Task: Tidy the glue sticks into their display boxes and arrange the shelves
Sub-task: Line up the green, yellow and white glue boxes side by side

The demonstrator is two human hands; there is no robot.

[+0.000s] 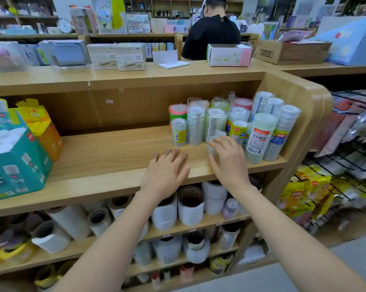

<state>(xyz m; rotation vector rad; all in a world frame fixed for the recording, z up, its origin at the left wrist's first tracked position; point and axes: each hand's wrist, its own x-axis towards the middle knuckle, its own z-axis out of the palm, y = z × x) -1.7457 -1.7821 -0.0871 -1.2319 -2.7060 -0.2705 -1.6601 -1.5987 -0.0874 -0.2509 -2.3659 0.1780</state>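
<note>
A teal display box (15, 165) filled with white-capped glue sticks stands at the left end of the wooden shelf (114, 148), with an orange display box (45, 127) behind it. At the right end stand several clear tape-roll stacks (260, 135). My left hand (167, 171) lies flat on the bare board with straight fingers. My right hand (226, 159) is beside it, fingers curled round a small clear tape stack (213, 142) at the front of the group.
Lower shelves hold large white tape rolls (190, 205) and yellow rolls (13, 251). A wire rack of packets (336, 169) hangs to the right. Boxes line the counter top (228, 52), and a person in black (211, 32) stands behind it.
</note>
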